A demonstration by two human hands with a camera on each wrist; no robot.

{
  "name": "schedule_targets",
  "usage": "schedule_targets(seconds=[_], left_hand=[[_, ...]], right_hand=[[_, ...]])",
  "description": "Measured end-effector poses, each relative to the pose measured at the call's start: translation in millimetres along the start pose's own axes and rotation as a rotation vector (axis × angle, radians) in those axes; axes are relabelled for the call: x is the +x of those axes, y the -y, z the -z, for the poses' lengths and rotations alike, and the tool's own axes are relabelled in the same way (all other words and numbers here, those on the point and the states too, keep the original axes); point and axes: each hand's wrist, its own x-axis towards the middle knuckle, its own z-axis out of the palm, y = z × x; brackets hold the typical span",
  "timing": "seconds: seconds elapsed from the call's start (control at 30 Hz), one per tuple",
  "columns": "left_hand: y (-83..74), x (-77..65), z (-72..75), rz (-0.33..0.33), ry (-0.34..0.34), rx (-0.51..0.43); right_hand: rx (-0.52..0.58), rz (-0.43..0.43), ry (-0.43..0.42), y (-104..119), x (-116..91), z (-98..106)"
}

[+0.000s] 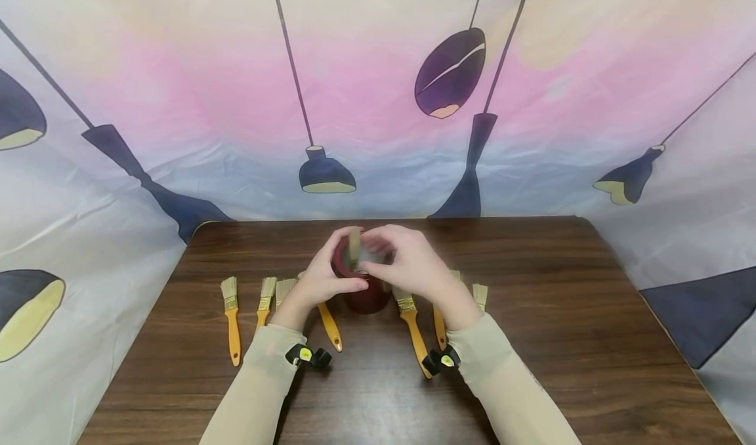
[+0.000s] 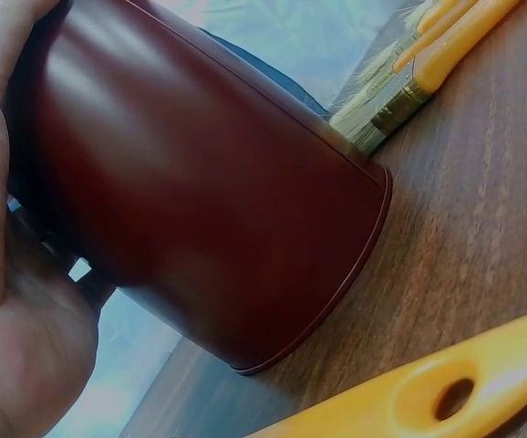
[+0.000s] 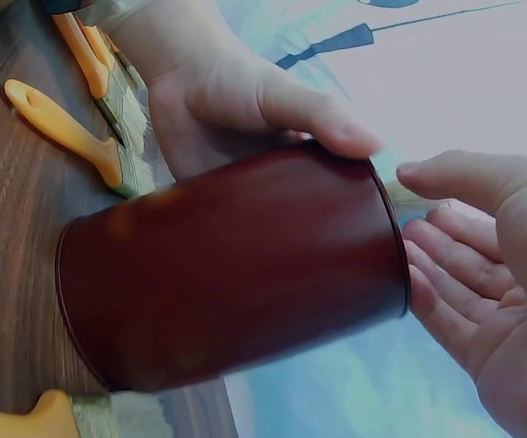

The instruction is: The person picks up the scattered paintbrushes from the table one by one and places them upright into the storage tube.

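Note:
A dark red cylindrical holder (image 1: pixel 369 298) stands on the table in the head view. My left hand (image 1: pixel 319 274) grips its left side, thumb at the front near the rim. Inside it one paintbrush (image 1: pixel 354 247) points bristles up; its handle is hidden. Over the right of the rim is my right hand (image 1: pixel 410 261). In the right wrist view that hand (image 3: pixel 491 283) has its thumb and fingers spread apart by the holder's mouth (image 3: pixel 391 237), with the brush's bristles (image 3: pixel 408 194) showing behind the gap. The holder's smooth wall (image 2: pixel 209 201) fills the left wrist view.
Yellow-handled paintbrushes lie on the brown wooden table (image 1: pixel 590 340), some left of the holder, such as one paintbrush (image 1: pixel 232 323), others right, such as another paintbrush (image 1: pixel 415 330). Sleeves partly cover several. Behind the table hangs a cloth (image 1: pixel 366 90) printed with lamps.

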Motion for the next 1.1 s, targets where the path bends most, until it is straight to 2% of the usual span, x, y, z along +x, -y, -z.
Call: schedule_targets(seconds=[0.23, 0.4, 0.6, 0.8, 1.1], left_hand=[[2.8, -0.9, 0.6, -0.017, 0.006, -0.016], [4.7, 0.3, -0.4, -0.037, -0.002, -0.049], [3.4, 2.9, -2.4, -0.041, -0.004, -0.058], [2.6, 4.0, -3.4, -0.047, -0.001, -0.068], [2.7, 3.9, -2.8, -0.054, -0.005, -0.087]], right_hand=[[0.067, 0.005, -0.091, -14.1, -13.5, 10.5], [0.049, -0.044, -0.125, -24.8, -25.3, 22.4], [0.019, -0.12, -0.173, -42.3, -49.4, 41.8], [-0.031, -0.154, -0.185, -62.4, -75.3, 57.6], [-0.189, -0.25, -0.196, -83.5, -121.2, 69.6]])
